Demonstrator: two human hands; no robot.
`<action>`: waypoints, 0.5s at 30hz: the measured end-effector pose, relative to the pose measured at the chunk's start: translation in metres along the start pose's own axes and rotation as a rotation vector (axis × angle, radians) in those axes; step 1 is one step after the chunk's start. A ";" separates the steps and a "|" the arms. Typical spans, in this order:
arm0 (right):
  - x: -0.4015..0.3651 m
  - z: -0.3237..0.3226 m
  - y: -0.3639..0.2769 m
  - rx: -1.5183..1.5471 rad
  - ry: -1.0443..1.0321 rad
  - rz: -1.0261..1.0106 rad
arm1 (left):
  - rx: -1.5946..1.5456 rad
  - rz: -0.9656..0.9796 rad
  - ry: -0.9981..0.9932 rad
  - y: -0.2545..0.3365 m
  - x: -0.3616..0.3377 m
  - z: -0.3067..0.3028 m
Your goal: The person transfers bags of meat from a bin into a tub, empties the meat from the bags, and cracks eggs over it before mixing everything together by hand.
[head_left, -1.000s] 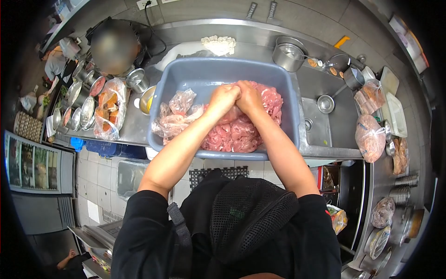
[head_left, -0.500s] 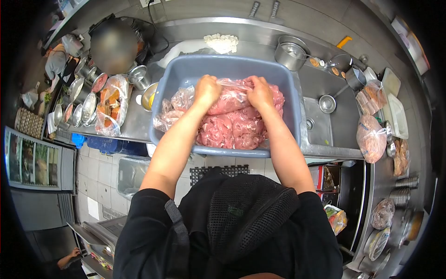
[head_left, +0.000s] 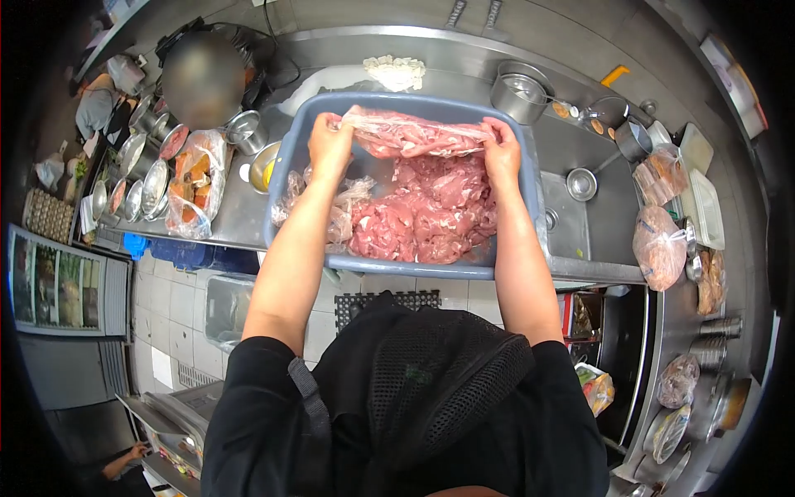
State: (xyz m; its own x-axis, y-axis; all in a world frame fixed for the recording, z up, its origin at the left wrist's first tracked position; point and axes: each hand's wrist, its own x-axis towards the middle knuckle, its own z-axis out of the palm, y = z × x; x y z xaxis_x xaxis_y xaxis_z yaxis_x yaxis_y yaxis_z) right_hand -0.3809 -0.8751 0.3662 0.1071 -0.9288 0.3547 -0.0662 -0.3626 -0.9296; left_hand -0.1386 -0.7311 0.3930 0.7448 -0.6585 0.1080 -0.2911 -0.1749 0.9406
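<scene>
A grey-blue plastic tub (head_left: 397, 269) stands on the steel counter in front of me. Raw pink meat (head_left: 431, 219) is piled in its middle and right. Over the far half of the tub, a clear plastic bag (head_left: 418, 134) with more raw meat in it is stretched between my hands. My left hand (head_left: 330, 149) is closed on the bag's left end; my right hand (head_left: 502, 153) grips its right end. Crumpled clear plastic bags (head_left: 331, 203) lie at the tub's left side, partly behind my left forearm.
To the right is a steel sink (head_left: 571, 219) with a ladle (head_left: 583, 184) over it. A metal pot (head_left: 520, 93) stands behind the tub's right corner. Metal bowls (head_left: 155, 186) and a bag of orange pieces (head_left: 195, 182) are at the left. A co-worker's hand (head_left: 137, 450) shows at lower left.
Both hands have moved apart and toward the tub's far side, lifting and stretching the bag off the meat pile. More of the loose meat now shows.
</scene>
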 end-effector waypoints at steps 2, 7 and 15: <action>-0.003 0.006 -0.008 0.309 -0.035 0.167 | -0.296 -0.166 -0.086 0.008 0.001 0.012; -0.018 0.022 -0.021 0.617 -0.257 0.679 | -0.971 -0.307 -0.559 0.036 0.008 0.029; -0.019 0.038 0.003 0.480 -0.371 0.611 | -0.923 0.016 -0.592 0.060 0.052 0.064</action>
State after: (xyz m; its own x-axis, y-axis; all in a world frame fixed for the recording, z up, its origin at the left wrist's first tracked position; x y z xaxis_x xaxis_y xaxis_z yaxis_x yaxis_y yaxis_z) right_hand -0.3456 -0.8555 0.3527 0.5120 -0.8354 -0.1998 0.1996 0.3419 -0.9183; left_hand -0.1560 -0.8225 0.4349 0.2665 -0.9464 0.1825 0.4474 0.2891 0.8463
